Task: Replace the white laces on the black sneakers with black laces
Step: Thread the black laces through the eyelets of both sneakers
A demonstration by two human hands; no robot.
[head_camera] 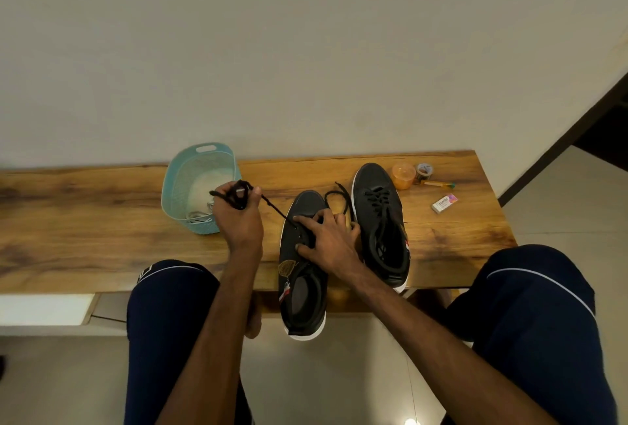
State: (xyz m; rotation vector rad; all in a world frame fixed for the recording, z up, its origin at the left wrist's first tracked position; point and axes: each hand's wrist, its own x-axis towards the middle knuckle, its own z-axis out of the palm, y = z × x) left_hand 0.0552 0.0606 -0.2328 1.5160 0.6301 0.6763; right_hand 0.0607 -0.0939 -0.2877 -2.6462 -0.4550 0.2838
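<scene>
Two black sneakers with white soles stand side by side on a wooden bench (pixel 102 220). The right sneaker (pixel 380 220) is laced in black. The left sneaker (pixel 302 275) overhangs the bench's front edge. My left hand (pixel 238 217) grips a bunched black lace (pixel 272 205), which runs taut down to the left sneaker's eyelets. My right hand (pixel 326 237) lies over that sneaker's eyelet area, fingers curled on the upper and holding it. The lace's other end loops on the bench between the two shoes.
A teal plastic basket (pixel 176 186) with white laces inside sits left of my left hand. At the bench's far right lie an orange tub (pixel 403 175), a tape roll (pixel 424 170), a pen (pixel 436 184) and a small white eraser box (pixel 444 203). My knees flank the bench.
</scene>
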